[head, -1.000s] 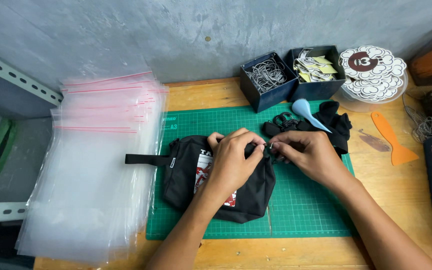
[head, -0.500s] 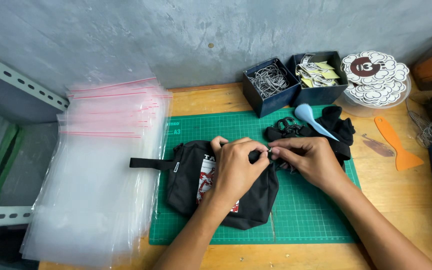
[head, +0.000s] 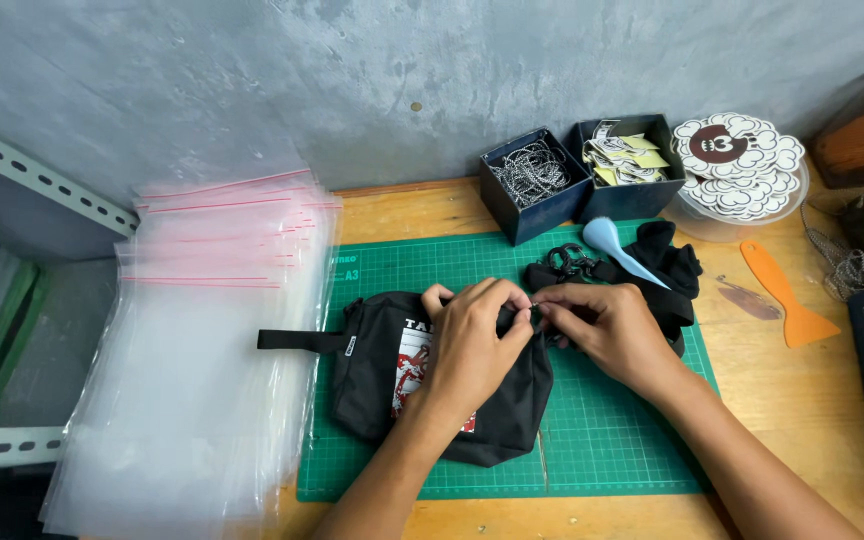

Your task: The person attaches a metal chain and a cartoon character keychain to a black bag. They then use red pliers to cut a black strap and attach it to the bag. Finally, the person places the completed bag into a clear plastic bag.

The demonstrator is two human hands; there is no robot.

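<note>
The small black fabric pouch [head: 422, 385] with a red-and-white print on its front lies flat on the green gridded cutting mat [head: 602, 440], its short black strap [head: 297, 341] pointing toward the stack of clear zip bags with pink seal strips [head: 202, 370]; the left hand [head: 472, 345] rests over the pouch's upper right corner, fingers curled and pinched on the fabric edge there; the right hand [head: 607, 330] meets it from the other side, thumb and forefinger pinched on something small at the same corner, too small to make out; the two sets of fingertips touch. Just behind the right hand lies a heap of black straps and clips [head: 652, 265] with a pale blue plastic tool [head: 617, 250] across it; farther back stand a dark blue box of metal chains [head: 532, 180] and a second box of paper tags [head: 627, 160]; an orange plastic scraper [head: 787, 295] lies on the wooden table [head: 812, 400]. The likely trouble is a slip: the small part could spring from the pinch and vanish among the black straps, where it would be hard to spot; a hard tug could also drag the pouch askew on the mat.
</note>
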